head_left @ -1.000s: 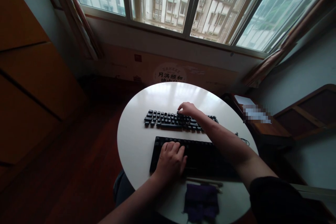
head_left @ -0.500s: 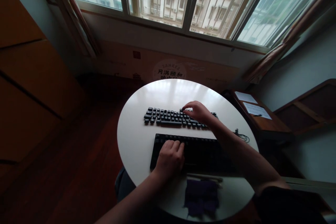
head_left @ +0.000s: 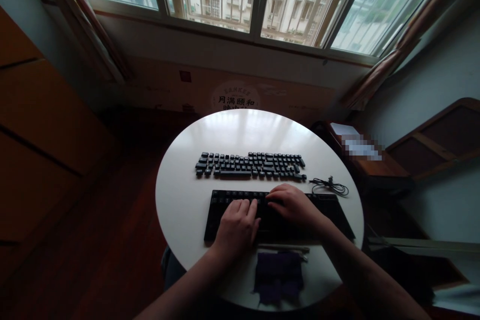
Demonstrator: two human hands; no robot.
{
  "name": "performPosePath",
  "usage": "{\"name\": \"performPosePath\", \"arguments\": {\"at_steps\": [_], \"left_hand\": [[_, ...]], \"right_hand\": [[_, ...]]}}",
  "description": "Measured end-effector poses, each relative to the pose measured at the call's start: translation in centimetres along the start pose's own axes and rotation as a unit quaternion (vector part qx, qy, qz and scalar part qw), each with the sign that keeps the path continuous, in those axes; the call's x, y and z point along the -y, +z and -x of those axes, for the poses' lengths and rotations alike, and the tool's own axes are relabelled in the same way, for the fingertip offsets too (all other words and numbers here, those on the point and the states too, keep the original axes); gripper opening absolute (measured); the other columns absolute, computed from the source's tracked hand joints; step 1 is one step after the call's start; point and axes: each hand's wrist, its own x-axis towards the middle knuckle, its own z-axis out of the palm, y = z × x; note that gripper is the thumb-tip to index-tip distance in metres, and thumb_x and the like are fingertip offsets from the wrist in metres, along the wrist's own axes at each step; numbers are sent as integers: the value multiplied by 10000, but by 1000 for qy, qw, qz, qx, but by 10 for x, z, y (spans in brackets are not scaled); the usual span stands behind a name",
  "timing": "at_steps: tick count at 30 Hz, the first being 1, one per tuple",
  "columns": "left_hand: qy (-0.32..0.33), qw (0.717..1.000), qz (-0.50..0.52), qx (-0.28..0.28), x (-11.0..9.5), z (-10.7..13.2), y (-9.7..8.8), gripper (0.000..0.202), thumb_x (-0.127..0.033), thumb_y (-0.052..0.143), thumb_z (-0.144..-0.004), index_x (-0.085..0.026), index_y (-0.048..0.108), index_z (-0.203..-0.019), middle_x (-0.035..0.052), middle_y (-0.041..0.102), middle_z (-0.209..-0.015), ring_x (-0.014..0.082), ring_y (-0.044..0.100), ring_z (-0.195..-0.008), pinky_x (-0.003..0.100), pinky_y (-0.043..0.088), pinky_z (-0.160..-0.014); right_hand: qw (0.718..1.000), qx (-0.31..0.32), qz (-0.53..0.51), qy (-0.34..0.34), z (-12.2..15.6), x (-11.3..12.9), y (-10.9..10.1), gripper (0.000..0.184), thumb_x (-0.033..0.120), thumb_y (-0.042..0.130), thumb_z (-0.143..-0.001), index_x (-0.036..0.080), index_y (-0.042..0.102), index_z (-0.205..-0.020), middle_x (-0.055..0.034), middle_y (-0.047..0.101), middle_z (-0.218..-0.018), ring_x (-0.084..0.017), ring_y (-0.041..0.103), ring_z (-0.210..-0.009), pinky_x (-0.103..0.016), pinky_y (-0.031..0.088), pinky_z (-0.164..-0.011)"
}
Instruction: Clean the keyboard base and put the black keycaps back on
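Note:
A black keyboard (head_left: 318,220) lies on the round white table, with keycaps along its upper rows and a dark lower area. My left hand (head_left: 240,222) rests on its left half, fingers together and laid out flat, holding nothing. Over the keyboard's upper edge, my right hand (head_left: 290,205) has thumb and fingertips pinched around a small keycap, mostly hidden by the fingers. Beyond the keyboard, loose black keycaps (head_left: 234,173) lie in rows laid out like a keyboard, with a gap in the top row.
A coiled black cable (head_left: 332,187) lies at the table's right. Near the front edge are a dark purple cloth (head_left: 279,277) and a thin stick-like tool (head_left: 285,248). A wooden side table (head_left: 365,165) with papers stands at right, below a barred window.
My right hand has come back from the loose keycaps to the keyboard's upper edge. My left hand stays on the keyboard. The view has shifted slightly.

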Motion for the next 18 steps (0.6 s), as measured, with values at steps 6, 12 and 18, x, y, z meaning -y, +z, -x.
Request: {"name": "performPosePath", "arguments": {"at_steps": [6, 12, 18], "left_hand": [[-10, 1000, -21, 21, -4, -4, -6, 385, -292, 587, -900, -127, 615, -1247, 116, 621, -1005, 282, 540, -911, 434, 494, -815], [2, 1000, -28, 7, -1, -2, -1, 381, -302, 570, -915, -134, 613, -1253, 115, 616, -1011, 275, 538, -917, 424, 493, -811], [14, 1000, -17, -13, 3, 1, 1, 387, -308, 576, -911, -135, 623, -1253, 119, 627, -1034, 276, 550, -939, 427, 501, -847]], "right_hand": [[998, -4, 59, -5, -1, 6, 10, 162, 202, 686, -875, 219, 773, -1011, -61, 740, -981, -227, 645, -937, -358, 494, -884], [997, 4, 80, -4, 0, 10, 10, 172, 173, 673, -882, 203, 766, -1024, -61, 724, -986, -229, 627, -942, -341, 500, -869], [992, 23, 127, 0, -3, 17, 11, 151, 165, 648, -892, 224, 776, -945, -69, 709, -951, -229, 618, -925, -315, 500, -803]]}}
